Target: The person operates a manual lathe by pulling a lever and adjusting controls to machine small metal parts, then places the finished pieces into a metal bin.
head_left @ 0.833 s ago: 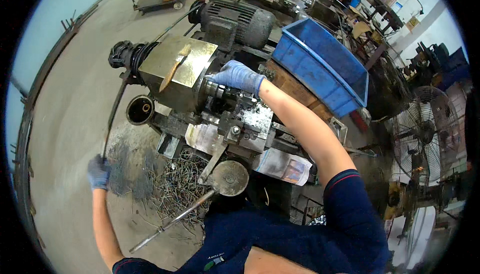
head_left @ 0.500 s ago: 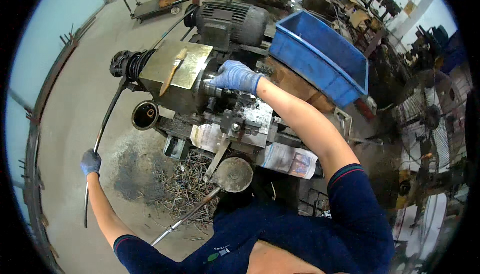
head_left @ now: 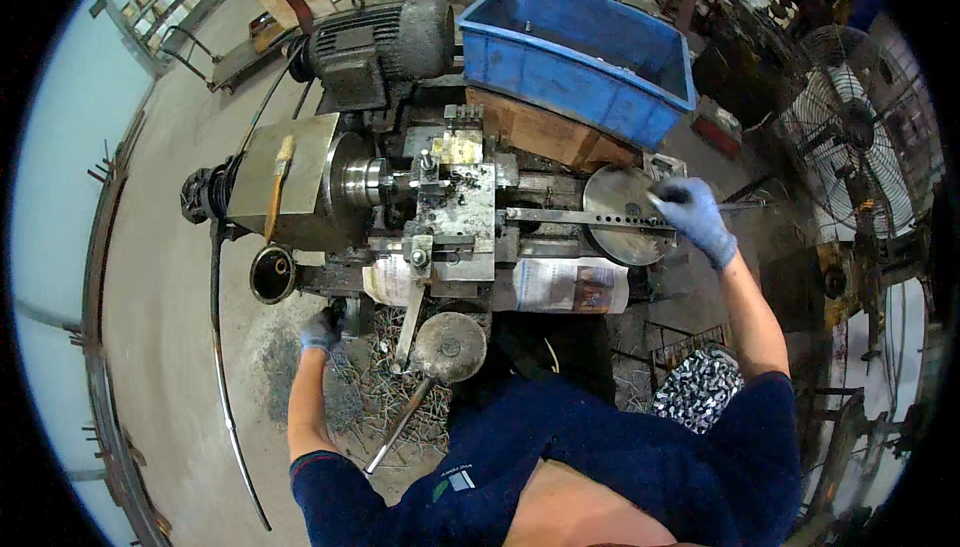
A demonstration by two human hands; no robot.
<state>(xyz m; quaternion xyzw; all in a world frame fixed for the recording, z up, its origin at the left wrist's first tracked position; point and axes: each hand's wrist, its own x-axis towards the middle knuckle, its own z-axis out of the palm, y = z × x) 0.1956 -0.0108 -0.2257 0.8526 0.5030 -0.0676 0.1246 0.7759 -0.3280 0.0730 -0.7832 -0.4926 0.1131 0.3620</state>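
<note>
My right hand (head_left: 695, 215), in a grey-blue glove, is closed over the right end of a flat bar with a row of holes (head_left: 600, 218). A small pale bit shows at its fingertips, too small to name. Under the bar lies a round metal disc (head_left: 612, 187). My left hand (head_left: 319, 331), gloved too, is beside a dark box-like part (head_left: 352, 316) at the lathe's front; its fingers are mostly hidden. Left of the bar are the tool carriage (head_left: 455, 207) and the chuck (head_left: 353, 183). A long lever rod (head_left: 222, 367) hangs untouched at the left.
A brush (head_left: 277, 187) lies on the headstock cover (head_left: 250, 182). Behind stand a motor (head_left: 385, 42) and a blue bin (head_left: 570, 62). A round-ended lever (head_left: 450, 347) juts toward me above metal shavings (head_left: 400, 402). Small metal parts (head_left: 698, 390) fill a basket; a fan (head_left: 850, 137) stands right.
My left hand has let go of the long rod and moved right to the lathe's front. My right hand has left the chuck and moved right to the holed bar. The view has shifted.
</note>
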